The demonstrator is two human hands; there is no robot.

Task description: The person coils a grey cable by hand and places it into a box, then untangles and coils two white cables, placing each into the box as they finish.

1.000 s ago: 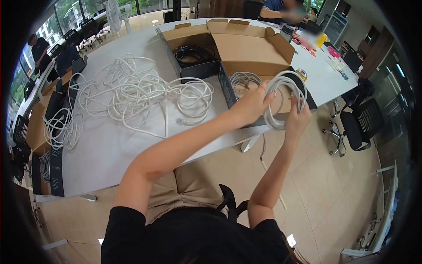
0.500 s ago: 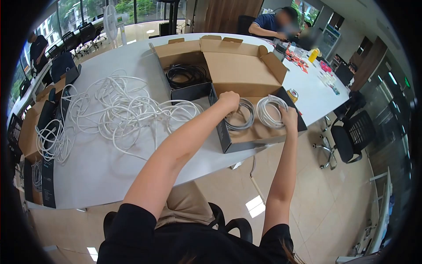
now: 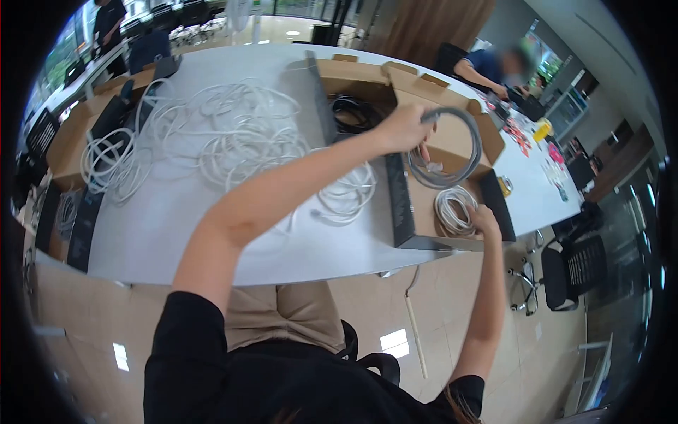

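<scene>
My left hand (image 3: pixel 409 131) is closed on a coil of grey cable (image 3: pixel 472 152) and holds it up above the open cardboard box (image 3: pixel 404 222). Inside that box, toward its near side, lies a coil of white cable (image 3: pixel 446 212). My right hand (image 3: pixel 484 220) grips this white coil's right edge, with the fingertips partly hidden. Left of the box, a tangled heap of white cable (image 3: pixel 247 134) spreads over the table, and some loops (image 3: pixel 346 194) lie close to the box's left wall. Behind my left hand, a black cable coil (image 3: pixel 351 112) sits in a second open box (image 3: pixel 326 106).
Another open box (image 3: pixel 67 155) with cables stands at the table's left end. A can (image 3: pixel 505 185) is beside the right box. Across the white table (image 3: pixel 169 244), a person (image 3: pixel 487 71) works near red items and a yellow bottle (image 3: pixel 542 130). An office chair (image 3: pixel 565 261) stands at right.
My left hand has lifted the grey cable coil out of the box. The white coil, with my right hand at it, sits nearer the box's front. The camera view has shifted.
</scene>
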